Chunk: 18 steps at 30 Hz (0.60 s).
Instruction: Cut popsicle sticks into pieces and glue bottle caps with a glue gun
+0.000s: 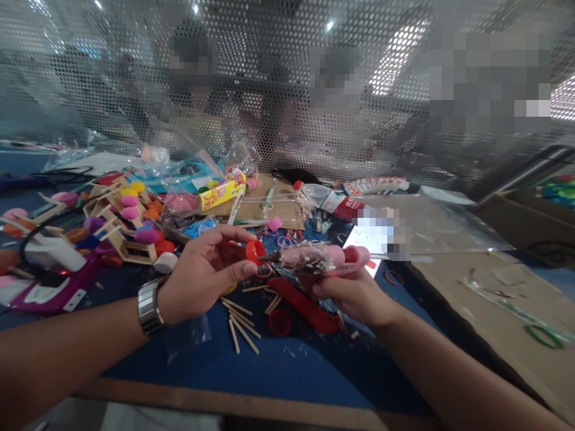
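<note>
My right hand grips a pink hot glue gun, its barrel crusted with greyish glue strings. The nozzle points left, and its tip is at or very close to a small red cap. Thumb and fingers of my left hand pinch that cap from the far side. Whether glue lies on it I cannot make out. Below the hands are several short wooden sticks, another red cap and a long red piece.
On the left lie small wooden frames with coloured caps, beside a purple and white device with a red light. A plastic bottle, a lit phone and cardboard are behind and right. A perforated metal screen stands behind.
</note>
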Each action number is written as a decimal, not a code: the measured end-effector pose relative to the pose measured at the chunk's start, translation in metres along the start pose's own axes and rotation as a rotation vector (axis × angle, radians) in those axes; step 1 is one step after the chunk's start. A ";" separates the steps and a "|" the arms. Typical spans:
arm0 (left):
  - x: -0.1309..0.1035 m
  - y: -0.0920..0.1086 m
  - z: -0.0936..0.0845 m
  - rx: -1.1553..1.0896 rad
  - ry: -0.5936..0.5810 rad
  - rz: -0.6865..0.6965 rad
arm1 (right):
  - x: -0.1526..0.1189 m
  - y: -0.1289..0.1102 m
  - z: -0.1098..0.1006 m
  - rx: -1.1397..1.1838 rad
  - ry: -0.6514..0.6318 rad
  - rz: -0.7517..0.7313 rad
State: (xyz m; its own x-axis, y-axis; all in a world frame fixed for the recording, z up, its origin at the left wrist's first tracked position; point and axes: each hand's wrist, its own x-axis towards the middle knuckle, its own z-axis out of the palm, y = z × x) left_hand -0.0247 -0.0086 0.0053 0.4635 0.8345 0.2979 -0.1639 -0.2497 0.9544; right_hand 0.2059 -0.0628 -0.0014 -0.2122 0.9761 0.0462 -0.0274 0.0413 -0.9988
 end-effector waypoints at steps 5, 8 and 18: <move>0.000 0.000 0.000 0.004 0.001 -0.003 | 0.000 0.001 -0.001 0.014 -0.006 -0.006; 0.000 -0.001 0.000 -0.008 -0.002 -0.012 | 0.000 0.000 -0.002 0.018 -0.008 -0.007; 0.000 -0.001 -0.002 -0.007 -0.001 -0.005 | 0.000 -0.003 0.001 -0.016 -0.008 -0.013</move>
State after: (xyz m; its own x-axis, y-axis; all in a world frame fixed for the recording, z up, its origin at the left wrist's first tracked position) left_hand -0.0262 -0.0078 0.0038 0.4651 0.8355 0.2928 -0.1675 -0.2417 0.9558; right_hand 0.2046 -0.0628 0.0014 -0.2195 0.9738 0.0595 -0.0146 0.0577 -0.9982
